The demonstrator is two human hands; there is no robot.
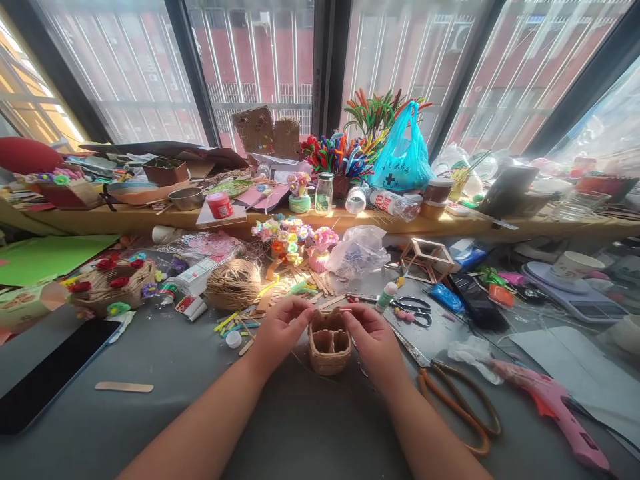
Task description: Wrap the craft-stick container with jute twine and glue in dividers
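Rim handling is apparently in hand: left hand [281, 333] and right hand [375, 341] pinch the far rim of the divided twine container [330, 364], upright on the grey table [170, 353] between them. Further rim work calls for light, even pressure.

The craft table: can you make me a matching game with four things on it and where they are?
Things
1. Small brown basket
2. Blue plastic bag
3. Pink glue gun
4. Lone wooden stick

Places
A. At the lower right, past the right forearm
B. Between the left hand and the right hand
C. Lying flat, off to the left of the left forearm
D. Up near the window

Right pairs: 1-B, 2-D, 3-A, 4-C
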